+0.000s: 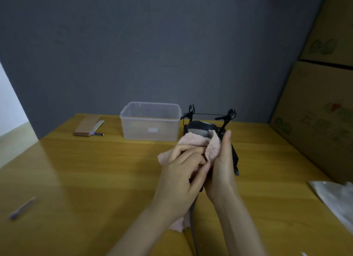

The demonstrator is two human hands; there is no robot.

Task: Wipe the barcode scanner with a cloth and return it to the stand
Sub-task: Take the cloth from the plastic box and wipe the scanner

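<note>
A black and grey barcode scanner (200, 128) is held above the wooden table, its head showing over a pink cloth (193, 140) wrapped around its body. My left hand (183, 171) presses the cloth against the scanner from the left. My right hand (222, 166) holds the scanner and a fold of cloth from the right, fingers pointing up. A grey cable (193, 223) hangs down between my wrists. The black wire stand (228, 116) sits just behind the scanner, partly hidden by it. The scanner's handle is covered by my hands.
A clear plastic box (150, 122) stands left of the stand. A brown notebook (87, 126) with a pen (97, 134) lies at the far left. Another pen (23, 208) lies near left. Cardboard boxes (321, 112) rise on the right; a silvery bag (336, 200) lies near right.
</note>
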